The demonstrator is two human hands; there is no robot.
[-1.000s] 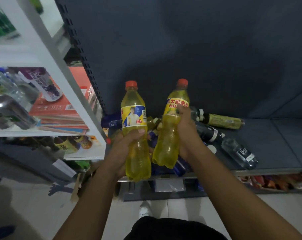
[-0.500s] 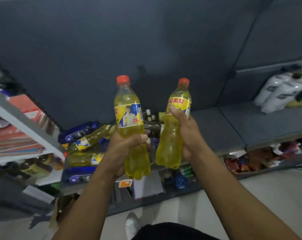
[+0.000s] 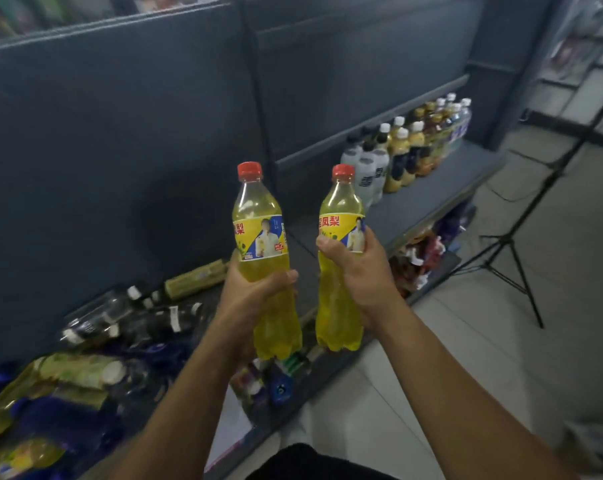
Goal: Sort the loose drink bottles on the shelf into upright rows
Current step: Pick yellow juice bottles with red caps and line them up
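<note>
My left hand grips a yellow drink bottle with a red cap, held upright in front of the grey shelf. My right hand grips a second yellow bottle of the same kind, also upright, just to the right. Loose bottles lie on their sides in a pile at the shelf's left end. At the far right of the shelf, rows of upright bottles stand with white and dark caps.
A black tripod stands on the tiled floor at right. Below the shelf a lower tier holds snack packets. The dark back panel rises behind the shelf. Bare shelf surface lies between the pile and the upright rows.
The view has swung right along the shelf, bringing the upright rows into sight. Both hands still hold their yellow bottles upright, now further right of the loose pile.
</note>
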